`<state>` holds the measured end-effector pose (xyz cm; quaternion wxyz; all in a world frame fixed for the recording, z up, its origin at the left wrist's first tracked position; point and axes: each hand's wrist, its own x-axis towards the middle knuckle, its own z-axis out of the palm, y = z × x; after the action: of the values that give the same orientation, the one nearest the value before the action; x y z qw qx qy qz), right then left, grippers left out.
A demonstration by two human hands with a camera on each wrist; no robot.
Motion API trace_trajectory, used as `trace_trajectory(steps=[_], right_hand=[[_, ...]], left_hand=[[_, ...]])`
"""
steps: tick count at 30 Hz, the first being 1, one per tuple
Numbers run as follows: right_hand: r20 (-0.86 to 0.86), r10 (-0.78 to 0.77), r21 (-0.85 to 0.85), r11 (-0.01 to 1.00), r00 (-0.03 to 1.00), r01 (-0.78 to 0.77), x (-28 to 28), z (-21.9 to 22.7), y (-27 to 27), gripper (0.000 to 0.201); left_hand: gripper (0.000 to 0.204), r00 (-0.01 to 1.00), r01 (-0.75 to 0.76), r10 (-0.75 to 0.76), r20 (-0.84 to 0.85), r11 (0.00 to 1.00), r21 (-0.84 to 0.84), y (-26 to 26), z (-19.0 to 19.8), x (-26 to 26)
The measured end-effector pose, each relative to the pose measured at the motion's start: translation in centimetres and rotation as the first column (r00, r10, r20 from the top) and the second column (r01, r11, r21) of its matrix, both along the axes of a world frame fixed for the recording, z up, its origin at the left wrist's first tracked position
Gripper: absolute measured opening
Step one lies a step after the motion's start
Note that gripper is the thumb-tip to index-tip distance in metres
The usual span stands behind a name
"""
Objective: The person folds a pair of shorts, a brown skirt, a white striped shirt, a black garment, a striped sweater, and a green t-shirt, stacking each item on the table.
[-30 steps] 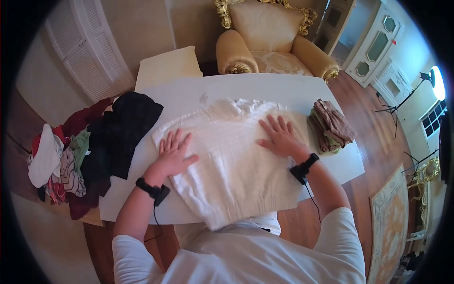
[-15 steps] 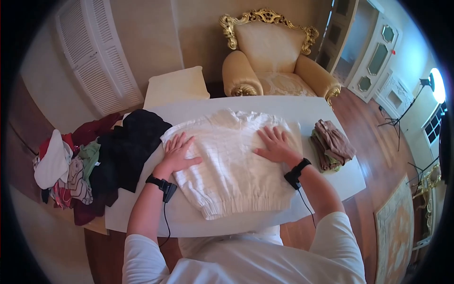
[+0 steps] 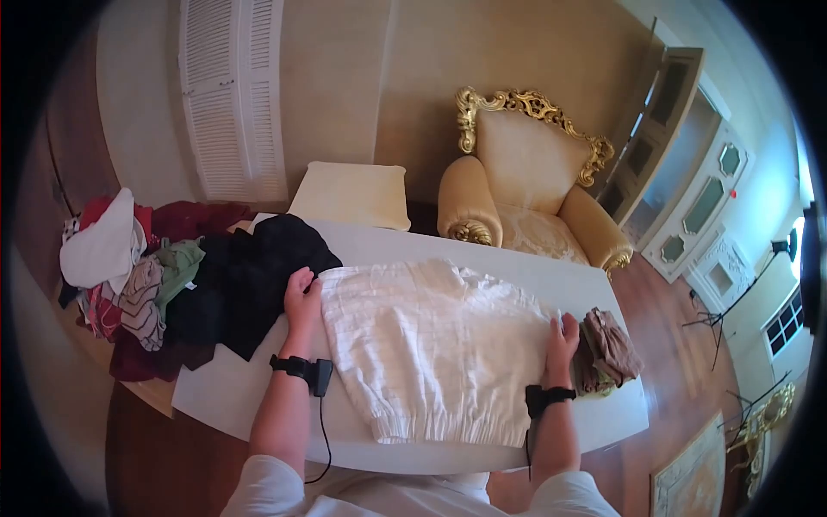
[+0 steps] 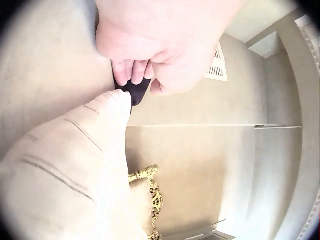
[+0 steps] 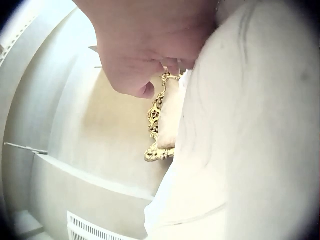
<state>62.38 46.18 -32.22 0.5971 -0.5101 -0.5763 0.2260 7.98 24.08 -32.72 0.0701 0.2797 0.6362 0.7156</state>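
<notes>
A white garment with faint lines lies spread on the white table, its gathered elastic edge toward the person. At its far left corner is my left hand, its fingers loosely bent beside the cloth edge. The left wrist view shows these fingertips just past the garment's corner, the thumb apart from them. Along the right side stands my right hand, fingers loosely bent and partly hidden by cloth in the right wrist view. Neither thumb pinches the fabric.
A black garment and a heap of mixed clothes lie on the left. Folded brown and green clothes are stacked close to the right hand. Behind the table stand a gold armchair and a small cream table.
Both hands have left the top of the white garment, where they lay flat, and moved outward to its two sides. The head view has tilted up.
</notes>
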Motion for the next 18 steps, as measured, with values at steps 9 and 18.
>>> trace_trajectory(steps=[9, 18], right_hand=[[0.338, -0.061, 0.024, 0.998, 0.939, 0.056, 0.3, 0.9, -1.4, 0.052], [0.504, -0.077, -0.046, 0.992, 0.86, 0.116, 0.8, 1.7, -1.8, 0.06]], left_hand=[[0.05, 0.84, -0.228, 0.039, -0.541, 0.93, -0.287, -1.5, 2.7, 2.1], [0.051, 0.87, -0.171, -0.156, -0.467, 0.794, -0.583, -2.5, 4.6, 2.9]])
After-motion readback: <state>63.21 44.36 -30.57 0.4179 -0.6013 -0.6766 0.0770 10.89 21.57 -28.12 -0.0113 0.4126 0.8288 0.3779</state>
